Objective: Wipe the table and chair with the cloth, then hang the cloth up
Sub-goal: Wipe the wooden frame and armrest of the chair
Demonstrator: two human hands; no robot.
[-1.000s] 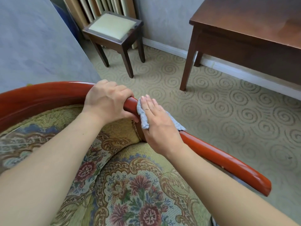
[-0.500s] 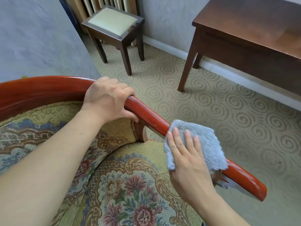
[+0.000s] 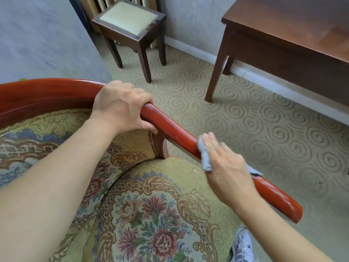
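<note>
Nearest, at the bottom edge, the toe of a pale patterned shoe (image 3: 242, 244) on the carpet, just right of the seat. Above it, the floral tapestry cushion (image 3: 151, 214) of the chair (image 3: 47, 95), filling the lower left, with both bare forearms reaching across it. On the red lacquered armrest (image 3: 275, 193), sloping down to the right, the right hand (image 3: 226, 167): flat, fingers straight and together, slightly motion-blurred, pressing the cloth (image 3: 204, 157) against the wood. Cloth grey-blue, bunched under the palm, one fold showing at the fingertips toward the inner side of the rail, one corner poking out past the outer edge of the hand; lying about midway between the armrest's rounded free end and its upright support post. Farther up the same rail, where it curves into the chair back, the left hand (image 3: 122, 106): clamped around the wood, fingers curled over the outer side, thumb hooked underneath on the cushion side, well apart from the cloth. Beyond the chair, beige carpet (image 3: 245, 120) with a swirl pattern. Farther still, at upper right, a dark brown wooden table (image 3: 294, 25) standing against the white skirting board. At top centre, in the corner, a small dark stool (image 3: 130, 21) with a pale green padded top, set before a slatted radiator cover. At left, a grey-blue mottled wall (image 3: 37, 35).
</note>
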